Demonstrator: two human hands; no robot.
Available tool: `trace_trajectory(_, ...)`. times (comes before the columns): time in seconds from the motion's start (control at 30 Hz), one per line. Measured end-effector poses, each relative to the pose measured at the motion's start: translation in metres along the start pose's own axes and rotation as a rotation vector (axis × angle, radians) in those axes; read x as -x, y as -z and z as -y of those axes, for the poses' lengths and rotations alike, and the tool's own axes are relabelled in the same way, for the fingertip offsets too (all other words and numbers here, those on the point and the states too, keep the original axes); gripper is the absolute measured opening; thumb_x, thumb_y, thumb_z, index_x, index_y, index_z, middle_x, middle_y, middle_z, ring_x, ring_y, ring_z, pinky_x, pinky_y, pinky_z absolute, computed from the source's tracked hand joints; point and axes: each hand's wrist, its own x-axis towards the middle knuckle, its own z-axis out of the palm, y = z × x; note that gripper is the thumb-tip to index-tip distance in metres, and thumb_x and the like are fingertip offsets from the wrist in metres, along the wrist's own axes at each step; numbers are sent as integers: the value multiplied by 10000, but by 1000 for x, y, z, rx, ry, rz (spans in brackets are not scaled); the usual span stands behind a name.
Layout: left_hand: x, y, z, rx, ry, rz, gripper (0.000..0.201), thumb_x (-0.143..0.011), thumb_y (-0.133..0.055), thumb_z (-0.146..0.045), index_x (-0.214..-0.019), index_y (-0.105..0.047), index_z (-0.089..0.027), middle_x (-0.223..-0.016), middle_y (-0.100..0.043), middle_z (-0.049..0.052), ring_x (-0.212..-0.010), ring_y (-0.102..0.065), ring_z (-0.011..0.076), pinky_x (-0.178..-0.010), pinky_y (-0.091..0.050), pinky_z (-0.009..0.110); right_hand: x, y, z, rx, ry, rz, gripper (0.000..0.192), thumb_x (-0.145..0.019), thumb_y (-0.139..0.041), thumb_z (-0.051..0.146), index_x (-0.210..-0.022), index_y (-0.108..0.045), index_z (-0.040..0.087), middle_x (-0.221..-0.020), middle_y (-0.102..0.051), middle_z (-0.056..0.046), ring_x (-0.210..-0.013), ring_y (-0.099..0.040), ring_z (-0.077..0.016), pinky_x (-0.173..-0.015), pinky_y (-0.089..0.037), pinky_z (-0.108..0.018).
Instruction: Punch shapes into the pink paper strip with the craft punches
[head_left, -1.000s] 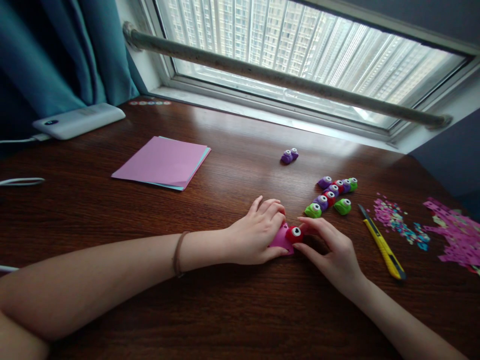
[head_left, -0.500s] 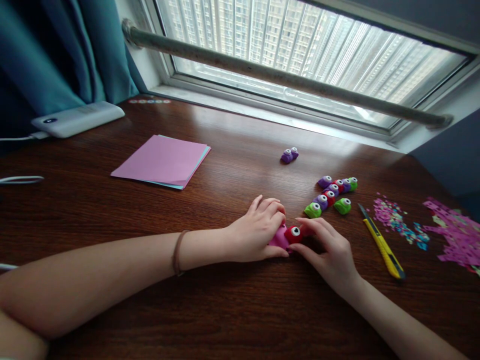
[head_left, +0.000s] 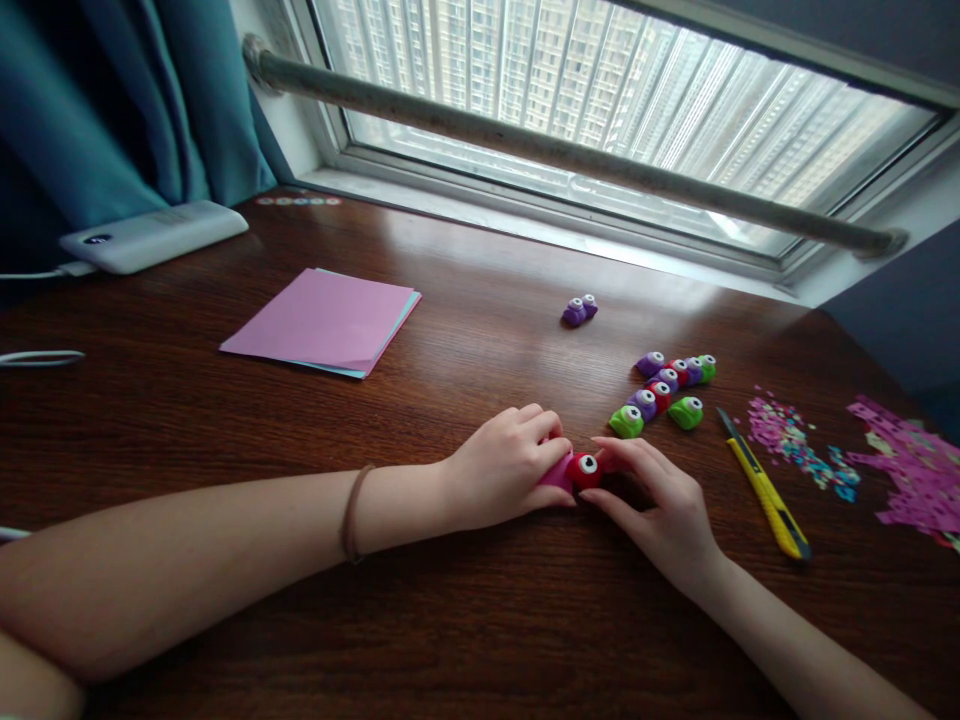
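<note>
two hands on one red punch [head_left: 584,470] | left hand [head_left: 504,468] grips pink paper [head_left: 559,472] | right hand [head_left: 660,500] pinches punch

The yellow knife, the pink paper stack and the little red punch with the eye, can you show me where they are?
yellow knife [head_left: 765,490], head view, on the middle of its handle.
pink paper stack [head_left: 322,318], head view, on the top sheet's middle.
red punch [head_left: 583,468], head view, on its red body beside the white button, between both hands.

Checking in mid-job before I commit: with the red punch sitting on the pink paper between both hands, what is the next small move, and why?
Probably press the red punch down. The pink paper is already tucked under it, the left hand pins the paper, and the right hand steadies the punch.
</note>
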Motion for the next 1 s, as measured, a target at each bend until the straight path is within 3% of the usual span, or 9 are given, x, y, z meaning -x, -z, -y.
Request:
trace_trajectory(0.23, -2, -2, -2, 27, 12, 1, 471, -817, -468, -540, -950, -591, -105, -958, -547, 109, -883, -499, 215, -797, -452, 353, -1, -3, 2, 27, 33, 10, 403, -780, -641, 196, -1152, -488, 219, -997, -590, -53, -868, -581, -166, -775, -516, -307)
trace_trajectory(0.37, -3, 4, 2, 223, 71, -3, 493, -758, -557, -543, -989, -604, -110, -966, -555, 88, -894, -514, 196, -808, -455, 316, -1, -2, 2, 24, 39, 7, 373, -800, -606, 182, -1152, -490, 224, -1030, -595, -54, -889, -591, -173, -788, -520, -320)
trace_trajectory(0.5, -4, 12, 10, 402, 91, 90, 370, -744, -644, -399, -1007, -620, -140, -985, -554, 61, -862, -534, 156, -783, -465, 272, 1, 0, 0, 37, 19, -6, 386, -792, -616, 187, -1156, -491, 225, -1032, -604, -58, -883, -603, -181, -782, -526, -330)
trace_trajectory(0.63, -3, 9, 13, 392, 23, 84, 318, -757, -646, -305, -1023, -627, -132, -1051, -544, 85, -959, -513, 175, -867, -442, 285, 1, 2, -1, 42, 4, -13, 359, -788, -619, 183, -1129, -508, 212, -1002, -617, -62, -891, -608, -184, -794, -526, -336)
trace_trajectory(1.0, -3, -2, 14, 348, -51, 42, 344, -811, -579, -338, -1105, -588, -159, -1103, -547, 94, -1032, -499, 189, -923, -420, 316, 0, 1, 1, 21, 23, 9, 302, -803, -586, 152, -1091, -523, 213, -1028, -609, -45, -943, -585, -169, -836, -501, -310)
